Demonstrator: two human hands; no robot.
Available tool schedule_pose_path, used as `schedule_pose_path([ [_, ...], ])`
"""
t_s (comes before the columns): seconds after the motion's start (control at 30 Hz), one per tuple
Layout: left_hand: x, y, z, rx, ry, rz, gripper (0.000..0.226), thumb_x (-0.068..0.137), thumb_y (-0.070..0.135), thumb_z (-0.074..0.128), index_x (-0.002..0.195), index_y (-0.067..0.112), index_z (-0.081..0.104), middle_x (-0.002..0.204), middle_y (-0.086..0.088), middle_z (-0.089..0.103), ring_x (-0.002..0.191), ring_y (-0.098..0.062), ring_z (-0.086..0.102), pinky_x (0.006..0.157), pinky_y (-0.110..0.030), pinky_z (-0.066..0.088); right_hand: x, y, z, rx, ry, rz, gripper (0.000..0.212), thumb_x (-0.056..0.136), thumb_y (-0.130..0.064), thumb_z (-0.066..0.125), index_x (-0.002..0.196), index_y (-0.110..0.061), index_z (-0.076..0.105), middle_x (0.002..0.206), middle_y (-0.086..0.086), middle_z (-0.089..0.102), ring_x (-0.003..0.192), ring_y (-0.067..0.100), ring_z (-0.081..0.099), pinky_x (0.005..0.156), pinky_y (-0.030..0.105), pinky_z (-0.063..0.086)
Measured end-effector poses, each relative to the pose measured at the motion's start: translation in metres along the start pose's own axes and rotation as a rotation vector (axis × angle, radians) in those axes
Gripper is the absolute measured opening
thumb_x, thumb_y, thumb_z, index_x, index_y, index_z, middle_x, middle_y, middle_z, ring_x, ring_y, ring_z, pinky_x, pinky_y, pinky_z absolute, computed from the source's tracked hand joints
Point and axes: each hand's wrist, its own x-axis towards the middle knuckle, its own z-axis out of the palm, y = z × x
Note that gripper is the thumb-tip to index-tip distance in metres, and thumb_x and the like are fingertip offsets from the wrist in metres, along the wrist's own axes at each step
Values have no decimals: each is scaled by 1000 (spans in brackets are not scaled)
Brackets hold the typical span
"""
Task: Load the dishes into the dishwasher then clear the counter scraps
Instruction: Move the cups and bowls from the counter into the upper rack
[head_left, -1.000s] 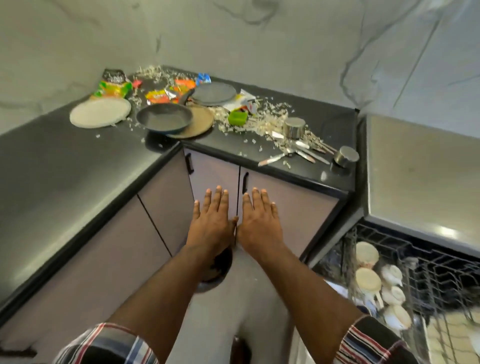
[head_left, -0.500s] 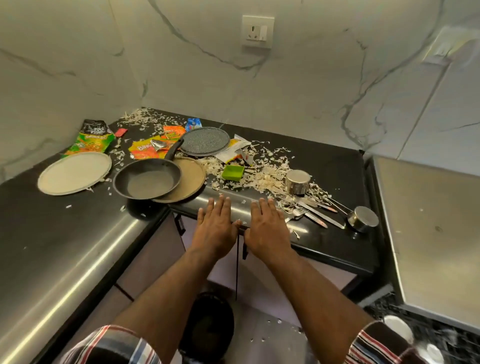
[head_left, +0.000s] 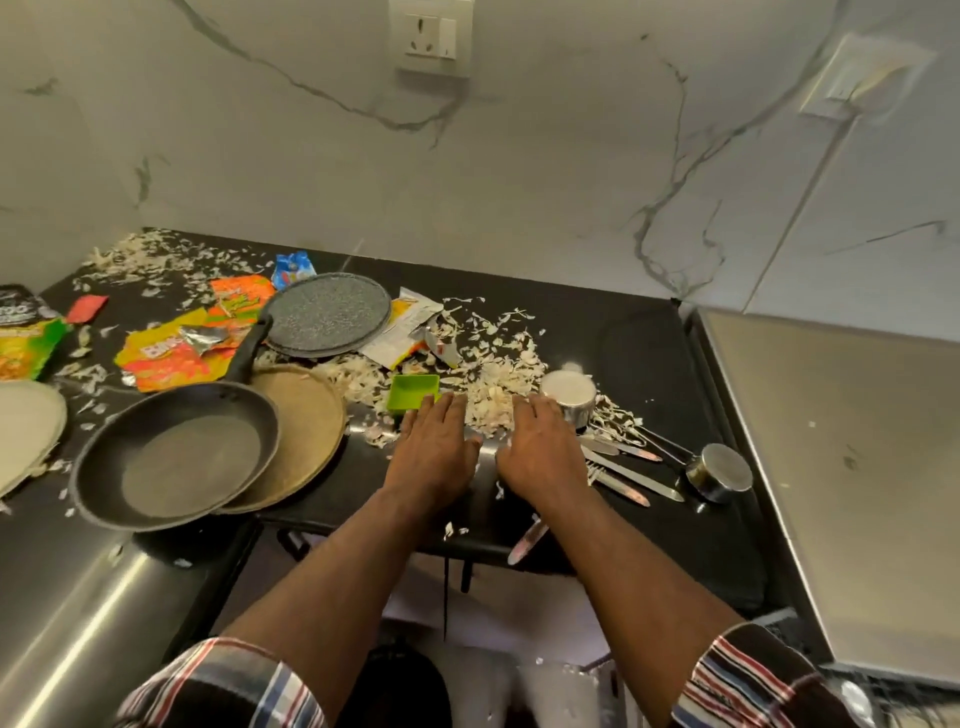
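Observation:
My left hand (head_left: 434, 447) and my right hand (head_left: 537, 449) lie flat side by side, palms down, over the black counter (head_left: 634, 343), holding nothing. Their fingertips reach a pile of white scraps (head_left: 488, 400). A small green container (head_left: 413, 392) sits just past my left fingers. A steel cup (head_left: 569, 397) stands by my right fingers. Left of the hands a black frying pan (head_left: 176, 457) overlaps a tan plate (head_left: 306, 421). A speckled grey plate (head_left: 327, 314) lies behind, a white plate (head_left: 26, 428) at far left. Cutlery (head_left: 631, 473) and a second steel cup (head_left: 719, 473) lie at right.
Snack wrappers (head_left: 166, 358) and more scraps (head_left: 156, 254) litter the back left of the counter. A steel surface (head_left: 852, 467) adjoins the counter on the right. One knife (head_left: 527, 540) overhangs the front edge. A marble wall with a socket (head_left: 431, 36) rises behind.
The view has lifted from the cabinet doors to the counter top. Both hands have moved forward and up, from in front of the cabinets to over the counter at the scrap pile.

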Motion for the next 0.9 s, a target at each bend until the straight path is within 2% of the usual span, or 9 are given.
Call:
schedule_pose_path([
  [0.1,25,17,5,-27,30,65,64,102,40,46,157,17,24,164,-5,25,153,-25,14,124,-45,12,22,27,-11,30,165,60,66,89,-28,63,149,-14,38,150,12,41,138,28,38,113,45,39],
  [0.17,36,29,8,-32,75,115,60,101,37,50,154,15,33,157,-8,37,147,-25,28,121,-41,23,37,52,-20,15,212,97,70,88,-40,64,148,-15,39,147,13,43,135,29,39,111,44,39],
  [0.27,51,45,12,-66,100,153,56,100,32,54,151,13,40,150,-9,46,138,-24,40,115,-37,31,57,80,-29,55,54,154,93,80,-59,70,154,-19,30,149,12,43,137,33,38,112,48,37],
  [0.37,62,59,16,-166,66,113,55,100,28,54,151,15,39,150,-9,45,138,-23,39,114,-38,33,68,89,-24,145,-69,137,107,75,-58,78,157,-22,22,153,10,39,140,34,37,114,49,36],
  [0.5,74,68,20,-275,35,85,53,100,25,55,150,14,42,148,-9,48,138,-23,42,114,-37,33,78,96,-17,222,-38,123,99,75,-48,79,156,-23,28,149,12,45,136,32,43,110,47,41],
  [0.63,83,72,20,-475,51,1,55,97,34,61,146,15,45,142,-7,54,126,-22,53,107,-42,44,83,92,-28,293,128,132,85,76,-57,74,148,-25,41,131,9,50,122,28,49,98,43,47],
  [0.77,84,84,6,-1073,-158,-207,79,88,48,71,150,15,34,143,-12,50,122,-27,56,100,-50,52,90,78,-62,739,179,260,67,86,-51,69,142,-19,49,119,-4,51,106,16,55,73,26,45],
  [0.83,80,91,0,-1241,-324,-250,82,85,46,74,150,14,35,139,-14,54,119,-30,60,98,-48,53,91,73,-71,1061,58,326,52,90,-51,66,128,-17,60,116,-3,66,107,21,64,74,28,50],
  [0.9,78,97,-3,-1335,-431,-230,65,87,41,74,140,13,49,130,-16,63,110,-31,66,91,-45,57,85,71,-76,1279,-55,353,47,90,-53,67,118,-16,66,109,5,74,104,25,69,78,34,55],
])
